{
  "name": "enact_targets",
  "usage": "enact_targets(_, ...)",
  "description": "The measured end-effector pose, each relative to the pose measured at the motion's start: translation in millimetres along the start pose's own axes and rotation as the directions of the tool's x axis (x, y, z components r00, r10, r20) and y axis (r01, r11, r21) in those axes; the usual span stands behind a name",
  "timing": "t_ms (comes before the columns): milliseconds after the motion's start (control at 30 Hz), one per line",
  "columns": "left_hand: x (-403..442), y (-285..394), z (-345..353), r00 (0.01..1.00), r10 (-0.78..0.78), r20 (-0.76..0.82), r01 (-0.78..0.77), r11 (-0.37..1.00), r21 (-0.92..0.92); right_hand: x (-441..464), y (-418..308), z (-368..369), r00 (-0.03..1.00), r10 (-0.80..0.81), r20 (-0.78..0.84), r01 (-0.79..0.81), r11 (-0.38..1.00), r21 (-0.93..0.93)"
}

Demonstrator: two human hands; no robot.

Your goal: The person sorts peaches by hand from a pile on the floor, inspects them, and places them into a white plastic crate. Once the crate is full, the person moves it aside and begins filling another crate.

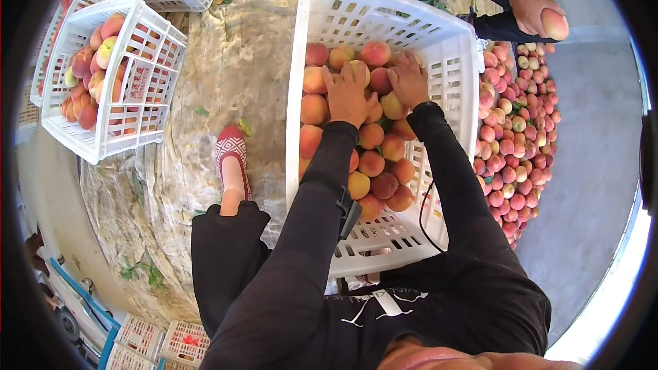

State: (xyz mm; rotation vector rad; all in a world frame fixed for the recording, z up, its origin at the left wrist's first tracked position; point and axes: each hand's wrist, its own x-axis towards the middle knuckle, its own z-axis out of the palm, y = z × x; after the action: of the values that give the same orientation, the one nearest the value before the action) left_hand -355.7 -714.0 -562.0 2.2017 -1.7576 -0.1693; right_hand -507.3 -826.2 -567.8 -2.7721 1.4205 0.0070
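Both my hands reach into a white plastic crate [296,96] partly filled with peaches [371,136]. My left hand [348,98] lies palm down on the fruit near the middle of the crate, fingers apart, touching a yellowish peach. To its right, my right hand [410,82] rests on peaches beside the crate's right wall, its fingers stretched forward. A red peach [380,81] sits between the hands. What lies under the palms is hidden. Dark sleeves cover my forearms, and a black device is strapped to the left one.
A large pile of peaches [517,144] lies right of the crate. At upper right, another person's hand [531,10] holds a peach [554,25]. Crates of peaches [140,96] stand at left on a stained ground cloth [205,62]. More crates [185,341] are at lower left.
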Motion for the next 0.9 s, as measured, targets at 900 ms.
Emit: enact_targets(900,2.1,2.4,5.2,0.999,-0.019,-0.027,0.017,0.997,-0.069,25.0,12.9,-3.1,0.919,0.381,0.102,-0.379,0.780,0.498)
